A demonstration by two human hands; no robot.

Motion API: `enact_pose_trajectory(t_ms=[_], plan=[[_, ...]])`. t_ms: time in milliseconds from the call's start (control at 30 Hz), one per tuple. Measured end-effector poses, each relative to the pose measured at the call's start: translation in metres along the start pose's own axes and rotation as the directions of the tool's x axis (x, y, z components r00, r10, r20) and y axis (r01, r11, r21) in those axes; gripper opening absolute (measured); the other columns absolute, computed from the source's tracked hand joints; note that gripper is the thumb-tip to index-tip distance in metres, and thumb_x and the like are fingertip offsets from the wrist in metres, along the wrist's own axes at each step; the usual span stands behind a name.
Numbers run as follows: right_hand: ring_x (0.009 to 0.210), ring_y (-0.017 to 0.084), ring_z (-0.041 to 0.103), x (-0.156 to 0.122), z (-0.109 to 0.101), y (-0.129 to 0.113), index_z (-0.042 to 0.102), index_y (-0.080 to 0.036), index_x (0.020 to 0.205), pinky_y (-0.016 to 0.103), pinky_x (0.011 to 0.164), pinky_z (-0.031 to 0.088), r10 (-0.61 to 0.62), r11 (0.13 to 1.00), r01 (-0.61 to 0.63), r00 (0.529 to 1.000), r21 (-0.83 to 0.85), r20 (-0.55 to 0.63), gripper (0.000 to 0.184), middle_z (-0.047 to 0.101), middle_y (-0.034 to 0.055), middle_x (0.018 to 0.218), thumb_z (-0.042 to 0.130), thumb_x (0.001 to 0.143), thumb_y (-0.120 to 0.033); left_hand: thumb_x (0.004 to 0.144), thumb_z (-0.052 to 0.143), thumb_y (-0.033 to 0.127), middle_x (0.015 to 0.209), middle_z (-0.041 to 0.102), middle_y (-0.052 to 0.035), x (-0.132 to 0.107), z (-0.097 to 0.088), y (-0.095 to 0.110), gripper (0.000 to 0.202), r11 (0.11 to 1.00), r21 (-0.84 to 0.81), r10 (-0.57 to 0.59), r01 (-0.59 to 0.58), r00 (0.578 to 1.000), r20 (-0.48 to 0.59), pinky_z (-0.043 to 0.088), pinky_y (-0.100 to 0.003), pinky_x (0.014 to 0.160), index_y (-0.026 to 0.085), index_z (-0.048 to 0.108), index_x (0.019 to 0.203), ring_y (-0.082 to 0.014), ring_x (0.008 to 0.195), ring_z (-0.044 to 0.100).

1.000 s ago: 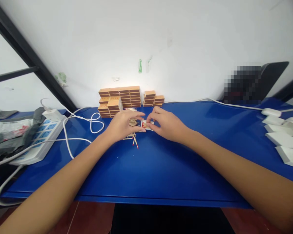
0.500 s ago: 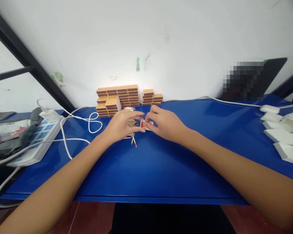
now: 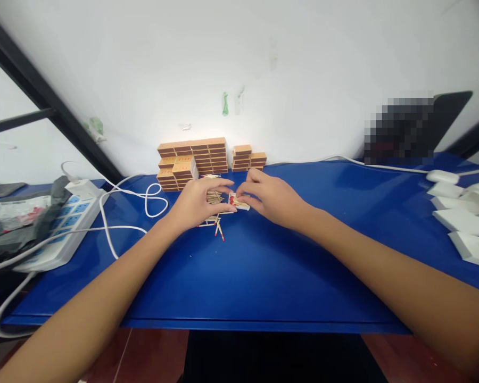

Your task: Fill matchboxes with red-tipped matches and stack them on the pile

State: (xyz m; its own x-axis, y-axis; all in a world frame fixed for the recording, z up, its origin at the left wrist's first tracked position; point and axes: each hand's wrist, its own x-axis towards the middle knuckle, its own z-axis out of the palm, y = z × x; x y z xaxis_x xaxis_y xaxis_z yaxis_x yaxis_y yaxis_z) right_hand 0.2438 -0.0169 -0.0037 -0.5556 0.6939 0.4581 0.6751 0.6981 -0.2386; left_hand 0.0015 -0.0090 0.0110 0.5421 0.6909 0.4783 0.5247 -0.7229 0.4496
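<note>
A small white matchbox tray (image 3: 244, 207) lies on the blue table between my hands, with red-headed matches (image 3: 234, 200) in it. My left hand (image 3: 199, 202) is at the tray's left end, thumb and fingers apart, the thumb by its near corner. My right hand (image 3: 269, 197) reaches over the tray from the right, its thumb and fingertips drawn together on the matches inside. How many it pinches is hidden. Beside and partly behind my left hand lies a pile of loose matches (image 3: 214, 198). A few stray matches (image 3: 219, 229) lie crossed in front of it.
Stacked matchboxes (image 3: 207, 154) stand against the wall, with a smaller stack (image 3: 241, 158) to their right. At left are a power strip (image 3: 69, 223), white cables (image 3: 155, 205) and a grey plastic bag (image 3: 16, 218). White open boxes (image 3: 463, 219) sit at far right.
My right hand has shifted slightly up and to the right, so more of the tray and its matches shows. My left hand has barely moved.
</note>
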Motion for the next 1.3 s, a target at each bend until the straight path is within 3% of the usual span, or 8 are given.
enact_pose_trajectory(t_ms=[167,400,733,900,1067,1300], plan=[[0.076,0.015,0.052,0.000,-0.002,0.001,0.076,-0.020,0.106,0.030,0.073,0.039,0.004,0.994,-0.010,0.999,0.107,0.051,0.013,0.055,0.0050,0.101,0.065,0.101,-0.024,0.076,0.096,0.044,0.123,0.081,-0.0095,0.000,0.000,-0.001,0.058,0.999,-0.045,-0.031,0.030,0.999,-0.024,0.058,-0.042,0.105,0.020,0.076,0.125,-0.0302,0.114,0.078],[0.075,0.015,0.053,0.000,-0.001,-0.001,0.076,-0.020,0.101,0.029,0.070,0.037,0.036,0.997,-0.045,0.989,0.064,0.143,0.010,0.057,0.0049,0.101,0.067,0.100,-0.024,0.077,0.096,0.037,0.108,0.084,-0.0049,0.001,-0.001,0.001,0.056,0.998,0.041,0.040,-0.041,0.999,0.028,0.055,-0.043,0.106,0.023,0.075,0.126,-0.0298,0.120,0.075],[0.075,0.015,0.055,-0.001,0.005,-0.007,0.072,-0.019,0.093,0.031,0.069,0.039,0.088,0.988,-0.096,0.994,0.125,0.072,0.015,0.061,0.0055,0.100,0.065,0.101,-0.030,0.077,0.096,0.042,0.112,0.084,-0.0050,0.000,0.000,0.001,0.057,0.998,0.053,0.027,-0.029,0.999,0.026,0.055,-0.043,0.107,0.024,0.075,0.126,-0.0304,0.119,0.075],[0.077,0.016,0.055,-0.002,0.006,-0.018,0.072,-0.019,0.101,0.031,0.073,0.042,0.063,0.982,-0.054,0.997,0.179,-0.045,0.013,0.060,0.0054,0.100,0.061,0.103,-0.026,0.082,0.092,0.039,0.117,0.083,-0.0088,0.001,-0.005,-0.006,0.051,0.994,0.105,-0.005,0.012,0.998,-0.065,0.057,-0.045,0.103,0.021,0.076,0.127,-0.0310,0.113,0.078],[0.087,0.017,0.059,-0.009,0.009,-0.035,0.073,-0.024,0.119,0.032,0.080,0.048,-0.187,0.945,0.130,0.967,0.299,0.172,0.027,0.059,0.0080,0.117,0.055,0.102,-0.013,0.083,0.091,0.035,0.116,0.083,-0.0098,0.003,-0.011,-0.015,0.050,0.985,0.160,-0.052,0.069,0.993,-0.109,0.058,-0.046,0.099,0.020,0.075,0.129,-0.0318,0.111,0.077],[0.089,0.018,0.060,-0.010,0.010,-0.037,0.072,-0.022,0.102,0.033,0.081,0.051,-0.180,0.942,0.097,0.954,0.321,0.238,0.016,0.060,0.0072,0.111,0.056,0.106,-0.021,0.082,0.092,0.038,0.114,0.083,-0.0096,0.003,-0.010,-0.016,0.051,0.978,0.202,-0.022,0.043,0.994,-0.105,0.058,-0.047,0.098,0.021,0.075,0.128,-0.0311,0.107,0.078]])
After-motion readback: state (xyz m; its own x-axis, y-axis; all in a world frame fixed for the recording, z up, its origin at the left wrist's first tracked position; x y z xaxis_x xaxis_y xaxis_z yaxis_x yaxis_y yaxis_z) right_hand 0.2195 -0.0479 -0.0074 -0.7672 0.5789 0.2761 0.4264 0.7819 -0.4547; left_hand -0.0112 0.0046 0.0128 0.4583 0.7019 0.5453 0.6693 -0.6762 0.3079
